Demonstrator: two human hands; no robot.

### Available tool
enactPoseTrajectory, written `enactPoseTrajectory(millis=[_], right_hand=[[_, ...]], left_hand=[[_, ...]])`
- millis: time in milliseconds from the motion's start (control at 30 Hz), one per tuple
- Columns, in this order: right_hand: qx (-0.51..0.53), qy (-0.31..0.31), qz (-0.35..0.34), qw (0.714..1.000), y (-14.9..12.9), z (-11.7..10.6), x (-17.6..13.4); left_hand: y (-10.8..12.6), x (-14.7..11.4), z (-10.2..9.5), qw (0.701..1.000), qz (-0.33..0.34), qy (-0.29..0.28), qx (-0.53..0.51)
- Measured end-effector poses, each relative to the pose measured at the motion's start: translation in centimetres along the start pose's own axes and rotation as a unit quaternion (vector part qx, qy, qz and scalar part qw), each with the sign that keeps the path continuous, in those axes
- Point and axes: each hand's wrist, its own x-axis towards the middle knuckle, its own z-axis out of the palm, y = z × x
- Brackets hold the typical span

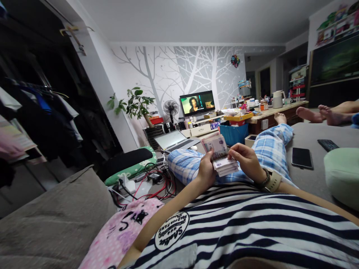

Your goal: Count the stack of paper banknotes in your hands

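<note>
The person wears a short-sleeved top with navy and white horizontal stripes and a round white badge of black lettering at about seven o'clock on its front, the words too warped to read surely. Blue-and-white plaid trousers cover the legs, feet bare. A beige watch with dark beads circles the right wrist.

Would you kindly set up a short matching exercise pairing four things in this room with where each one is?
Things:
1. banknotes
2. phone
3. laptop
4. remote

Places:
A. open, beyond the plaid-trousered knee
B. held between left hand and right hand
C. near the green cushion
D. face-up right of the plaid leg

Pairs: 1-B, 2-D, 3-A, 4-C
</note>
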Motion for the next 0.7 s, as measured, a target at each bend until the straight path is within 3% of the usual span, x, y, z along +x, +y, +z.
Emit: enactPoseTrajectory(millis=[333,467,700], right_hand=[[-0.005,0.046,0.039,0.998,1.1,-0.1,0.7],[-0.051,0.033,0.045,0.997,1.1,-0.3,0.7],[-0.044,0.033,0.034,0.998,0.6,-0.1,0.5]], left_hand=[[0.2,-0.5,-0.3,0.999,0.013,0.007,0.042],[0.1,-0.5,-0.3,0.999,0.009,-0.002,0.041],[-0.1,0.0,-0.4,1.0,-0.006,0.012,0.023]])
